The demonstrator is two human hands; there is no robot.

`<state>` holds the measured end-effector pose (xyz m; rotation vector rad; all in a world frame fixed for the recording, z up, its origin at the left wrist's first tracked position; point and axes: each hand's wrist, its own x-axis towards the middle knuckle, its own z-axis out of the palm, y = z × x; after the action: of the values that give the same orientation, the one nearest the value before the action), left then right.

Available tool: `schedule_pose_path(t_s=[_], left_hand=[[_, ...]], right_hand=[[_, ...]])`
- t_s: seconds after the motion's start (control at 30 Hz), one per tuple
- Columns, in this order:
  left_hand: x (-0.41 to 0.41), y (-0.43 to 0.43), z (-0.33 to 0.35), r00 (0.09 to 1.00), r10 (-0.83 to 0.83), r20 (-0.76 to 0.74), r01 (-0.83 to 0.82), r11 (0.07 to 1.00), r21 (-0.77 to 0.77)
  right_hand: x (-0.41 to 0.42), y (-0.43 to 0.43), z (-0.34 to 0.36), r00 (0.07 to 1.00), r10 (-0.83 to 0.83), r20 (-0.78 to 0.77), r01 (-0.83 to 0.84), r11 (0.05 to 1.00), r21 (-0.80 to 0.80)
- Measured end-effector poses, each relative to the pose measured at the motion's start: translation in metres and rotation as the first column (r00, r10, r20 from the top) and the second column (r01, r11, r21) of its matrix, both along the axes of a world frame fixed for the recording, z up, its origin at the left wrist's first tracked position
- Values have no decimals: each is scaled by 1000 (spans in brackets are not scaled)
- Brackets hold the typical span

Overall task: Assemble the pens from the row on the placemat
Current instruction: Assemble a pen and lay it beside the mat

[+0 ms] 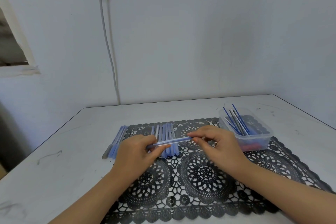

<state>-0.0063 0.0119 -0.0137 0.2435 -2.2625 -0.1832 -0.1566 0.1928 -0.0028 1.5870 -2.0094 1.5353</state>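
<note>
A pen [169, 142] is held level above the placemat [205, 172], gripped by the left hand [138, 156] at one end and pinched by the right hand [220, 145] at the other. Behind it, a row of pens [166, 138] lies on the placemat; a tub [254, 140] of refills [234, 122] stands to the right.

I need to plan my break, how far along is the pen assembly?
Partway, it seems. A few pens lie off the placemat's left edge, likely finished. The left hand and right hand hold one pen. The row behind it and refills in the tub remain.
</note>
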Motion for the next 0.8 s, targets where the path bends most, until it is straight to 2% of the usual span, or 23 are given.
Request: schedule_pose_path(t_s=[0.17, 0.27, 0.4, 0.6, 0.8], left_hand=[[0, -4, -1, 1000, 17, -11, -17, 1000, -12], [0, -5, -1, 1000, 25, -7, -25, 999, -31], [0, -4, 0, 999, 28, -26, -30, 997, -66], [-2, -9, -2, 998, 54, -39, -59, 987, -147], [-3, -9, -3, 994, 96, -51, -104, 977, -185]], right_hand=[[-1, 0, 0, 1000, -11, 24, 11, 1000, -9], [-4, -1, -2, 993, -35, -114, 39, 998, 40], [-4, -3, -7, 938, -32, -346, 77, 990, 117], [-2, -3, -7, 879, -49, -475, 145, 975, 169], [0, -4, -4, 762, -74, -644, 255, 947, 193]])
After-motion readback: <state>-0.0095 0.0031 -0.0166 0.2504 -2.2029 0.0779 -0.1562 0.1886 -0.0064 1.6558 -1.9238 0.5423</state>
